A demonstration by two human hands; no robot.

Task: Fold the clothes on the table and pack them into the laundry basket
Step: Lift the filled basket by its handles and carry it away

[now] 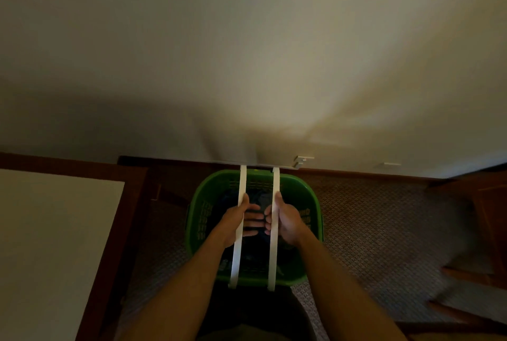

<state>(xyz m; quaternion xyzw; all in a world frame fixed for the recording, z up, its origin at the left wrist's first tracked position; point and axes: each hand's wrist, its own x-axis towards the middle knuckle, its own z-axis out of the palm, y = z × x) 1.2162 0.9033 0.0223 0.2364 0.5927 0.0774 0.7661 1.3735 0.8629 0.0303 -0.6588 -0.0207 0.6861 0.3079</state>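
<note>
Basket (197, 220) sits on the carpet (370, 217) directly beneath both hands, with dark clothes (262, 199) inside it. The left hand (236, 220) grips the left handle (238, 231), fingers curled round the white strap; the right hand (285, 221) grips the right handle (274, 231) the same way. The two handles stand raised and parallel, close together between the hands. Judged from this, folding is done and the packing step is at its end: the visible part of the table (49, 231), to the left of the left hand, shows no clothes. The next move probably calls for an even lift on both handles, or for bringing them together into one grip, keeping the load level so the folded stack does not shift. Dim light makes the clothes hard to separate; their number and the quality of the folds cannot be told. The basket's near rim is partly covered by the forearms, and the table's left part is cut off by the frame edge.
</note>
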